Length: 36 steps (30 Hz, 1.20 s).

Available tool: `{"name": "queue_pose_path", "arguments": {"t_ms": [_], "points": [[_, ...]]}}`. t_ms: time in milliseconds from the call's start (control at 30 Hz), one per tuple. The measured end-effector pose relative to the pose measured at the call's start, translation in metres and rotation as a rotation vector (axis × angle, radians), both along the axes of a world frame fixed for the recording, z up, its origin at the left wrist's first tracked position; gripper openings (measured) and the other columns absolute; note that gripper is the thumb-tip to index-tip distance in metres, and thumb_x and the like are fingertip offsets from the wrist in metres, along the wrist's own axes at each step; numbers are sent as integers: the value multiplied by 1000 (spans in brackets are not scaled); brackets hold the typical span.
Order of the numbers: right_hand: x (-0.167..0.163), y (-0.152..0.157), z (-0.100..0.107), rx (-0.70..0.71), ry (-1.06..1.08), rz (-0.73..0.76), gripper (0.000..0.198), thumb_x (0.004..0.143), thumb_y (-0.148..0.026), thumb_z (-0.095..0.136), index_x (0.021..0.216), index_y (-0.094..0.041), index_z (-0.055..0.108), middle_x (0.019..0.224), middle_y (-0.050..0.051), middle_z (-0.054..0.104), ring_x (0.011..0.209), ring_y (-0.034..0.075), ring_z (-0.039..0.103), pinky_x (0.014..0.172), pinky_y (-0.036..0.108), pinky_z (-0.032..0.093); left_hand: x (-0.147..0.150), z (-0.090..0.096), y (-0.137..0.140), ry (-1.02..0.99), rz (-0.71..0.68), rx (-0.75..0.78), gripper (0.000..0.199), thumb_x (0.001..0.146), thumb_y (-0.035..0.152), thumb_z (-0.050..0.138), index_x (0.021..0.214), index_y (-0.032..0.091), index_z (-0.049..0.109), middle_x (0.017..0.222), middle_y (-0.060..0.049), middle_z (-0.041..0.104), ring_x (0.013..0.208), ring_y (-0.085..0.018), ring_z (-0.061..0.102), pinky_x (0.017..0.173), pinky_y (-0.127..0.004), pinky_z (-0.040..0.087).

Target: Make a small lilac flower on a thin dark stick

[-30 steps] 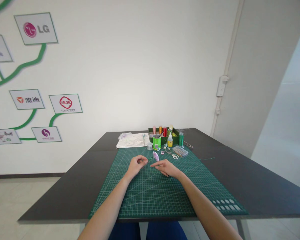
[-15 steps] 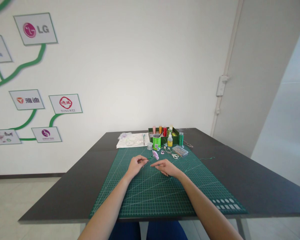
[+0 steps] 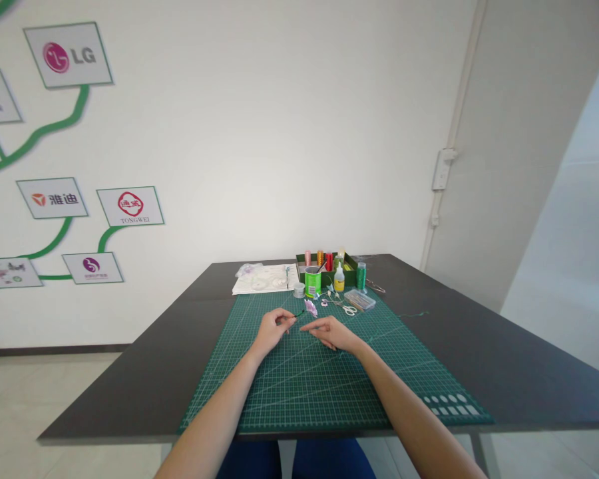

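My left hand [image 3: 275, 327] pinches the green stem of a small artificial flower [image 3: 310, 307] between thumb and fingertips. The flower has pale purple petals and leans away to the right over the cutting mat [image 3: 279, 386]. Just right of the stem is my right hand [image 3: 332, 332], its index finger pointing left and its other fingers curled under. A thin green thread [image 3: 340, 354] shows below the right palm and seems to run from that hand; the grip itself is partly hidden. Beyond the hands lie white-handled scissors [image 3: 349, 311].
Behind the scissors are a clear plastic case [image 3: 360, 300], a glue bottle [image 3: 339, 278], a green can [image 3: 313, 283], a white round tub [image 3: 299, 291] and a green thread spool [image 3: 361, 276]. A dark green box [image 3: 352, 277] holds more spools. White sheets [image 3: 259, 280] lie back left.
The flower has turned slightly in my left fingers, its petals tilting a little differently. Both hands stay almost in place.
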State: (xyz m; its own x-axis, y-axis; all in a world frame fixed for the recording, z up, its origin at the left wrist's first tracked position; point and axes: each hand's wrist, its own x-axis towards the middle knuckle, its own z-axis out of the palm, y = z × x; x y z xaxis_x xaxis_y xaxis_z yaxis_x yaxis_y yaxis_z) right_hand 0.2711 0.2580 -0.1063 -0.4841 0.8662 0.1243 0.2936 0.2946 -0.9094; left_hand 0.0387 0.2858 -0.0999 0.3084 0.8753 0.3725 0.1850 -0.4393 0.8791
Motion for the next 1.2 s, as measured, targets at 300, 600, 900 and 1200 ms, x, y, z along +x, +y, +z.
{"name": "queue_pose_path", "arguments": {"t_ms": [300, 600, 900, 1200], "points": [[-1, 0, -3, 11, 5, -29, 50, 88, -41, 59, 122, -7, 75, 38, -9, 42, 34, 8, 33, 40, 20, 27, 0, 1, -2, 94, 83, 79, 17, 85, 31, 68, 87, 14, 72, 74, -2, 69, 57, -14, 58, 63, -27, 46], [-13, -5, -2, 37, -27, -76, 44, 90, -32, 55, 120, -6, 77, 41, -8, 39, 37, 8, 33, 41, 20, 28, 6, -3, -6, 302, 210, 318, 11, 91, 18, 64, 82, 17, 71, 83, -4, 70, 75, -18, 62, 74, -29, 45], [-14, -5, -1, 53, -22, -47, 41, 88, -32, 59, 115, -7, 78, 43, -9, 37, 38, 7, 28, 40, 19, 21, 4, -7, -11, 538, 208, 401, 18, 96, 16, 58, 100, 20, 75, 97, -5, 72, 90, -21, 67, 81, -30, 48], [-3, -7, 10, 47, 124, -29, 52, 89, -47, 63, 120, -7, 75, 42, -10, 41, 36, 7, 32, 40, 20, 24, 2, -7, -19, 718, 165, 434, 31, 101, 19, 49, 117, 25, 75, 99, -4, 71, 91, -19, 68, 78, -27, 49]]}}
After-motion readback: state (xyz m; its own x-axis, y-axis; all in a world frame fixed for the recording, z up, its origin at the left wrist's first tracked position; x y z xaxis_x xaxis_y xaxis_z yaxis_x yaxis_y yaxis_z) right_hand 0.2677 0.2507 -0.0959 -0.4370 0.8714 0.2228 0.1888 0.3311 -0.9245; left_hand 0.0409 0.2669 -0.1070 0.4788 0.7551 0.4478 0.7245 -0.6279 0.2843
